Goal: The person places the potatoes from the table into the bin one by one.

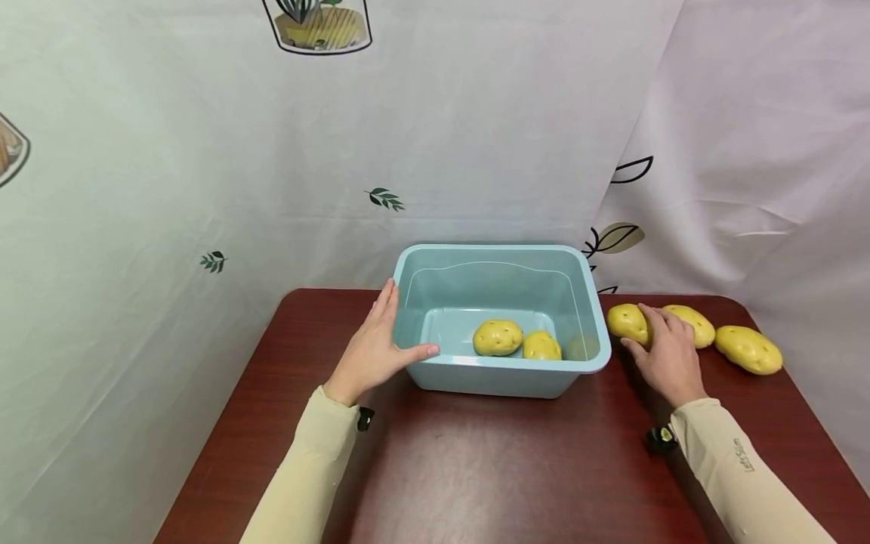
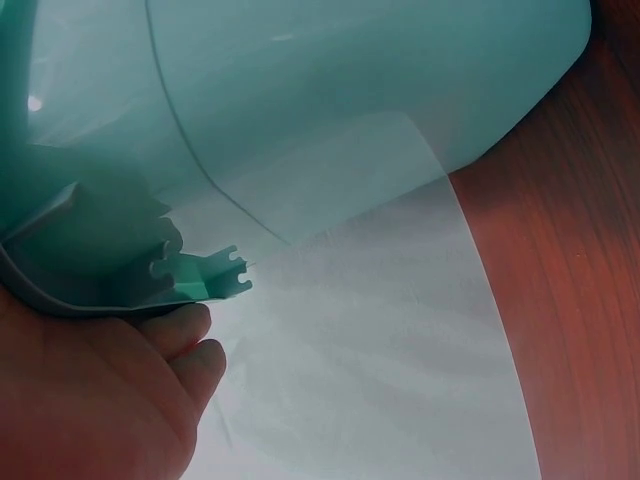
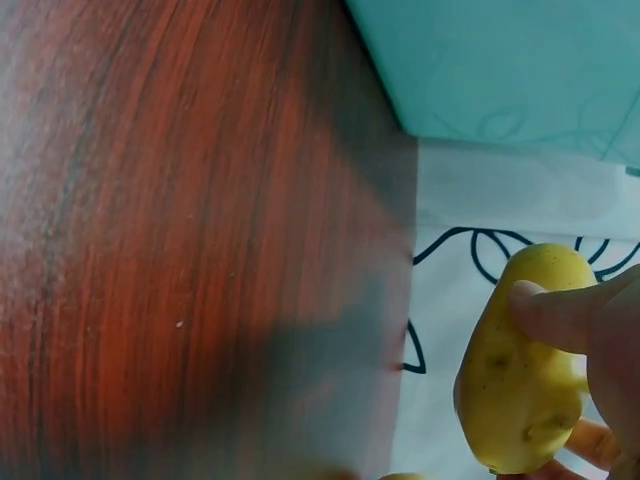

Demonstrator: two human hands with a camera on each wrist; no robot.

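Note:
My right hand [image 1: 669, 359] grips a yellow potato [image 1: 627, 323] at the right of the tub, thumb on its near side. In the right wrist view the thumb lies across the held potato [image 3: 525, 390], and fingertips show below it. My left hand [image 1: 374, 349] rests at the near left corner of a light blue plastic tub [image 1: 489, 378]. Its fingers lie straight along the left side, with the thumb at the front rim. In the left wrist view fingertips [image 2: 205, 370] show below the tub rim. Inside the tub lie two potatoes, one whole [image 1: 498, 338] and one partly hidden [image 1: 541, 346].
Right of the held potato, another potato [image 1: 692, 326] lies partly behind my right hand, and a further potato [image 1: 749, 350] sits near the table's right edge. A dark red wooden table [image 1: 476, 468] carries everything. Behind it hangs a pale printed cloth [image 1: 489, 151].

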